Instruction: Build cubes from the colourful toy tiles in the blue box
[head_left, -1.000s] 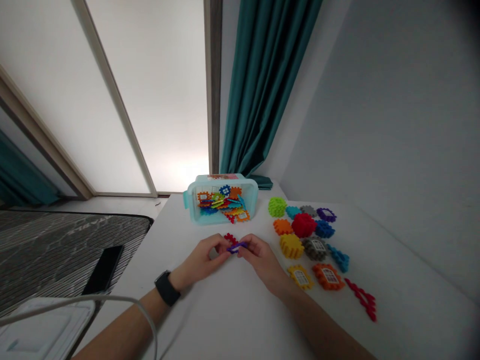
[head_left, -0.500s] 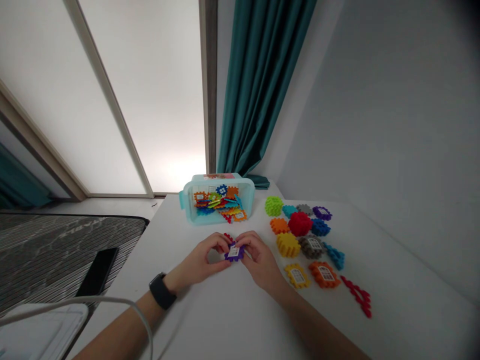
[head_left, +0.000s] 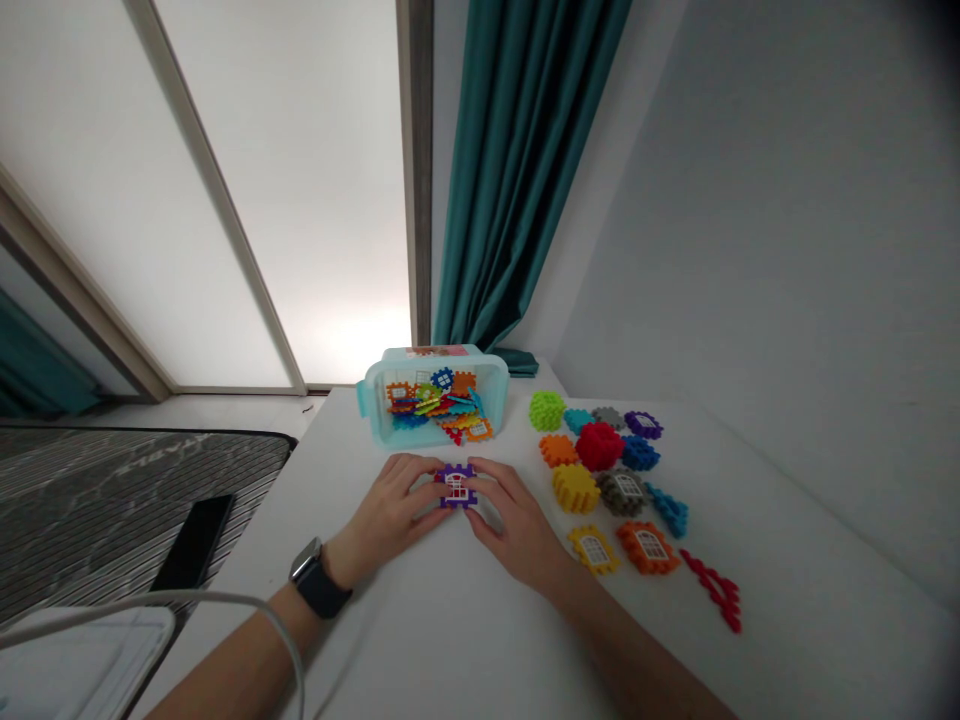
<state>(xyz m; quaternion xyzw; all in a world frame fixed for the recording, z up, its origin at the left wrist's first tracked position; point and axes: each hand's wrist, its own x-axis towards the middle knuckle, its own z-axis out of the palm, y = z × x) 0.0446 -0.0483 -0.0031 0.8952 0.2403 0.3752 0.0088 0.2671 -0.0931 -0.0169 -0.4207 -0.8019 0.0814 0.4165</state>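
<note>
A purple interlocking building block with a white window lattice (head_left: 457,487) is gripped from both sides just above the white table (head_left: 420,620). Red shows through and beside its lattice, from another piece mostly hidden behind it. My left hand (head_left: 391,508) pinches the block's left edge, fingers on top and thumb below. On the opposite edge, my right hand (head_left: 517,525) holds it the same way. Beyond the hands stands a pale turquoise bin (head_left: 367,400) on its side, its open face toward me, full of colourful interlocking pieces (head_left: 442,400).
Stacked block clusters lie to the right, including a yellow stack (head_left: 576,489), a red one (head_left: 599,446) and an orange window block (head_left: 648,548). A red zigzag piece (head_left: 716,590) lies nearest me there. A pale cable (head_left: 255,602) loops over my left forearm.
The purple block has turned so its window lattice faces up toward me, and it has shifted slightly left and upward. Both hands have moved with it, still gripping its sides.
</note>
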